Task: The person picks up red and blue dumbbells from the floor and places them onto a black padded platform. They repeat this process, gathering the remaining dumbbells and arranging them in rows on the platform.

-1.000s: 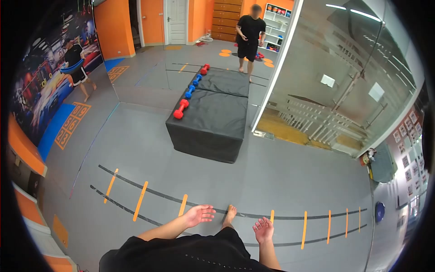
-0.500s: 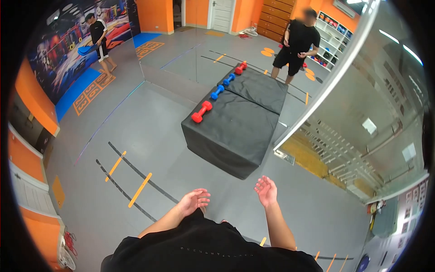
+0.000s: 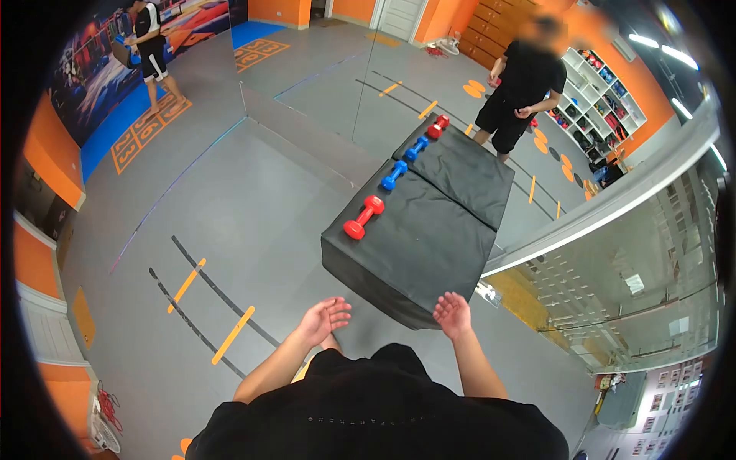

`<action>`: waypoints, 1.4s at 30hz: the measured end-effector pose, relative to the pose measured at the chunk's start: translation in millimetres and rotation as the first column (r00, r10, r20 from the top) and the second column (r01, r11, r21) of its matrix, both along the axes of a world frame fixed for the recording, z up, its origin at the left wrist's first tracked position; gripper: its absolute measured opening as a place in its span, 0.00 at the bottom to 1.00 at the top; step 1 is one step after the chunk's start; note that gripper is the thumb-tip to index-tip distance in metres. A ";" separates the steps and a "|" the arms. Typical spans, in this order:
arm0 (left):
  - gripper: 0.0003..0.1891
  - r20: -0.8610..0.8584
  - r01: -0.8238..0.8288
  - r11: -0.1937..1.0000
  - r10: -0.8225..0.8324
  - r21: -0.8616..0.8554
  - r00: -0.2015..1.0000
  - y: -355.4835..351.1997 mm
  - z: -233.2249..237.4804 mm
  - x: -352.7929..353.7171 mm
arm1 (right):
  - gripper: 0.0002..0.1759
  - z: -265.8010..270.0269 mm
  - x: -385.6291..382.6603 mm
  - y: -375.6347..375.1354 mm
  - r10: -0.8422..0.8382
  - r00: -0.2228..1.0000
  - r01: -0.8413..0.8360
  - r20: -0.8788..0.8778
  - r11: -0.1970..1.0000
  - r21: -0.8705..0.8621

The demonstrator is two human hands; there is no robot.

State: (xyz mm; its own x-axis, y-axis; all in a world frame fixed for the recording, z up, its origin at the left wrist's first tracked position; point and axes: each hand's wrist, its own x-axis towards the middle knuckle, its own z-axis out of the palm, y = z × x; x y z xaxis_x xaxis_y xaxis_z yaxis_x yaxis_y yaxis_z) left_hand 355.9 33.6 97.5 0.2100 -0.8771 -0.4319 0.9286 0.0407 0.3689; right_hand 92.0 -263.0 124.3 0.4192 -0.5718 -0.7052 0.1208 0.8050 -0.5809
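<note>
My left hand (image 3: 323, 318) is raised over the grey floor, palm turned inward and fingers loosely spread, with nothing in it. At the near right corner of the black padded block (image 3: 429, 245), my right hand (image 3: 452, 313) overlaps the block's front in this view, also open with nothing held. Along the block's left edge lie a large red dumbbell (image 3: 364, 218) and, beyond it, a smaller blue dumbbell (image 3: 394, 175). Past the seam, what looks like a mirror repeats the block, with a blue and a red dumbbell.
A black-clad figure (image 3: 529, 92) in the mirror has hands raised like mine. Farther left, a person (image 3: 149, 57) carries something blue near a wall mural. A glass panel (image 3: 613, 284) stands at right. Ladder-like floor tape (image 3: 234, 335) lies at left.
I have come closer to the block, which now appears larger and nearer my hands. Both hands stay raised and open. The person at far left has shifted with the blue thing held higher.
</note>
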 end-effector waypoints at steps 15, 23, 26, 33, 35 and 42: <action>0.16 0.193 0.038 0.935 -0.113 0.353 0.975 -169.2 -40.5 99.3 | 0.17 -141.7 296.8 -275.3 0.258 0.959 -0.242 -0.118 0.961 0.134; 0.22 0.720 -0.229 0.688 -0.615 0.689 0.322 -311.2 -137.9 157.0 | 0.51 -338.4 528.9 -411.9 0.055 0.343 -0.632 -0.938 0.752 -0.187; 0.25 0.726 -0.470 0.653 -0.686 0.594 -0.035 -369.6 -173.7 194.4 | 0.49 -319.9 577.4 -400.0 -0.028 0.045 -0.571 -0.999 0.819 -0.048; 0.25 0.296 -0.079 0.292 -0.954 0.953 0.037 -452.0 -262.4 264.3 | 0.42 -345.3 562.6 -411.3 -0.022 0.321 -0.680 -0.947 0.691 -0.246; 0.23 0.198 0.045 0.206 -0.971 0.978 0.131 -458.3 -269.8 269.9 | 0.41 -347.0 566.6 -410.3 -0.014 0.338 -0.650 -0.941 0.720 -0.244; 0.18 0.261 0.009 0.280 -0.905 0.960 0.336 -439.8 -251.9 259.4 | 0.44 -338.8 565.2 -410.5 0.004 0.271 -0.649 -0.962 0.739 -0.180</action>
